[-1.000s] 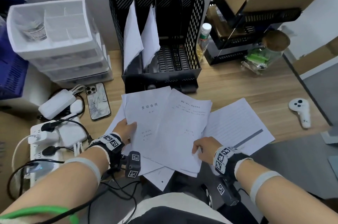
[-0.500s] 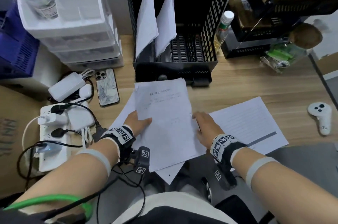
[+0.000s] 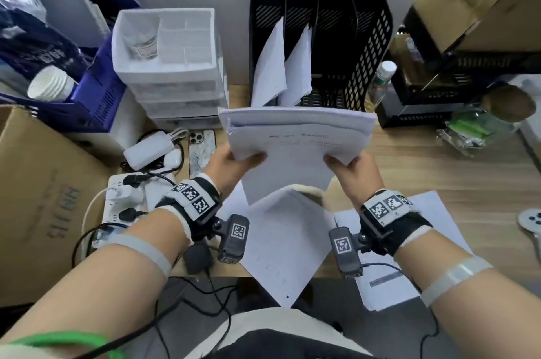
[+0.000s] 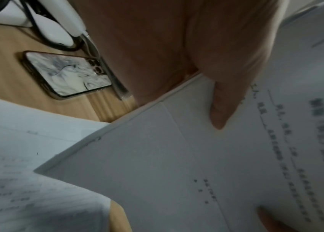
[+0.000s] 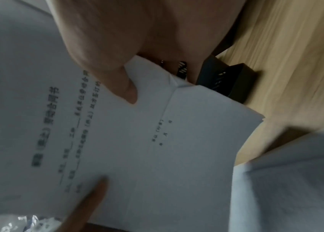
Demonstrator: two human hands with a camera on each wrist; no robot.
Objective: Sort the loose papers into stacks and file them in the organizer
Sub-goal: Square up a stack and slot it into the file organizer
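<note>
In front of the black mesh organizer [image 3: 320, 48], above the wooden surface [image 3: 433, 165], a stack of papers [image 3: 295, 141] is held lifted by both hands: left hand [image 3: 231, 166] grips its left edge, right hand [image 3: 354, 174] its right edge, thumbs on the printed top sheet. Two leftmost organizer slots each hold leaning white sheets [image 3: 281, 71]. Nearer the person than the organizer, a loose sheet [image 3: 281, 241] and a lined sheet [image 3: 392, 279] lie on the surface; left of the organizer, a phone [image 3: 202, 150] lies flat.
</note>
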